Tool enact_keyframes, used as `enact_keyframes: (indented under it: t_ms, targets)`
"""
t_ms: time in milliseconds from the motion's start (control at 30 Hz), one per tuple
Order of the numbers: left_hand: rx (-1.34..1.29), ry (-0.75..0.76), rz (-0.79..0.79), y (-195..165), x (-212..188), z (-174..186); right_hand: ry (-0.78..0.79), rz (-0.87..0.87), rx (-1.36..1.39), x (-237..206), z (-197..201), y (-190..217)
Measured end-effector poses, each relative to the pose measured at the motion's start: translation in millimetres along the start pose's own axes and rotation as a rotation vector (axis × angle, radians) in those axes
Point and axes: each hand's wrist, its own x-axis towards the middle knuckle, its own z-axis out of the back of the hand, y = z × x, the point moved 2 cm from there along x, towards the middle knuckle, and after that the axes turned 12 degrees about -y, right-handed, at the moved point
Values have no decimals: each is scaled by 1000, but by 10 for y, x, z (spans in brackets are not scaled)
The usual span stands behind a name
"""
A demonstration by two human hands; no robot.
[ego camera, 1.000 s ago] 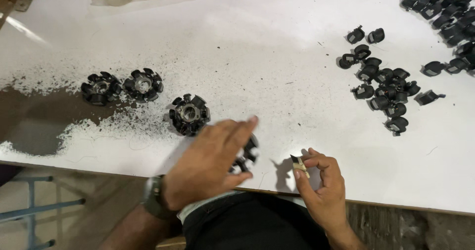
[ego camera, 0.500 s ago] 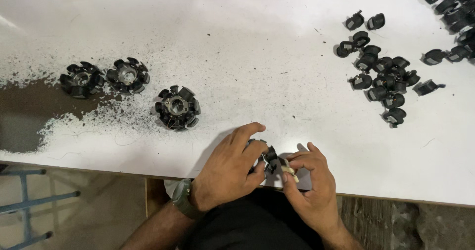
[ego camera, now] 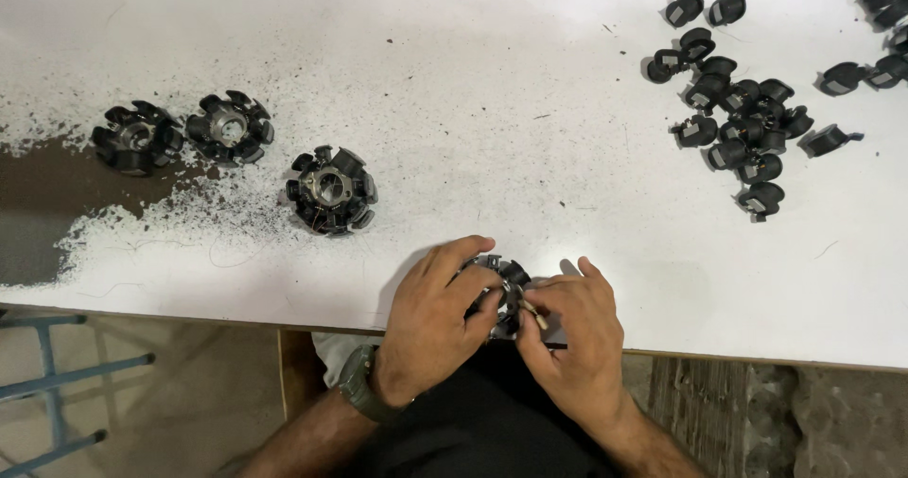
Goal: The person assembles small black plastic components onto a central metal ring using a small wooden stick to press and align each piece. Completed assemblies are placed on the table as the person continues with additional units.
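Now both hands (ego camera: 515,322) grip black stator (ego camera: 501,284).

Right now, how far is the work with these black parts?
Three round black assemblies lie on the white table, apparently done. In hand: the left hand holds a fourth round piece at the table edge, and the right hand presses a small part against it. Left: a pile of loose black clips waits at the right.

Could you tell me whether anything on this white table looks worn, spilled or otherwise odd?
Yes: the white table is worn bare to dark brown at its left edge, with black specks scattered around the three round black parts.
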Motion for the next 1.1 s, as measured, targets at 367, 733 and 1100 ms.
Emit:
enact_keyframes:
  t_ms: [367,733,1100]
  targets:
    - [-3,29,-12,30,-27,-5,37,4,9,125,-1,17]
    - [-9,-55,75,12,-73,-152,78,-33,70,174,34,-15]
    - [-17,-60,89,64,-146,-185,45,19,42,83,10,-1]
